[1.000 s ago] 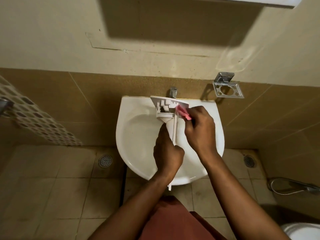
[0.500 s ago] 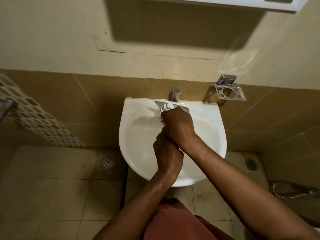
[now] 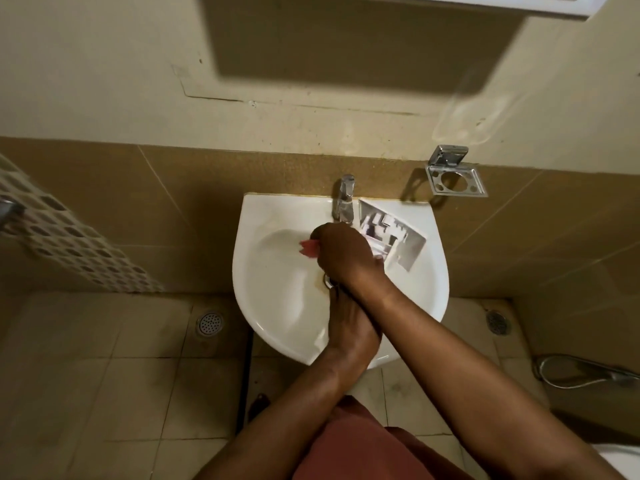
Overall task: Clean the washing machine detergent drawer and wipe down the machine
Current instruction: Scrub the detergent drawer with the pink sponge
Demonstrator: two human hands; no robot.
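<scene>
The right hand [image 3: 346,252], at the centre of the frame, is closed round a pink scrubber [image 3: 308,249]. Only its end pokes out to the left of the knuckles, so whether it is a brush or a cloth I cannot tell. The right forearm crosses over the left hand [image 3: 351,327], which sits just below it near the front of the basin. The left fingers are hidden under that wrist, so I cannot tell if they hold anything.

The white detergent drawer [image 3: 398,233] lies tilted in the upper right of the sink [image 3: 277,306]. Its compartments face up, and its near end is lost behind the right hand. The tap [image 3: 343,199] stands just above the hand, and I see no water running. A metal holder [image 3: 455,176] hangs on the tiled wall further right, and a floor drain [image 3: 209,323] sits lower left.

This looks like the drawer-scrubbing step, well before any wiping of the machine. Next, I'd guess, the scrubber must come back across to the drawer's compartments, with the drawer steadied so it does not slide in the basin.
</scene>
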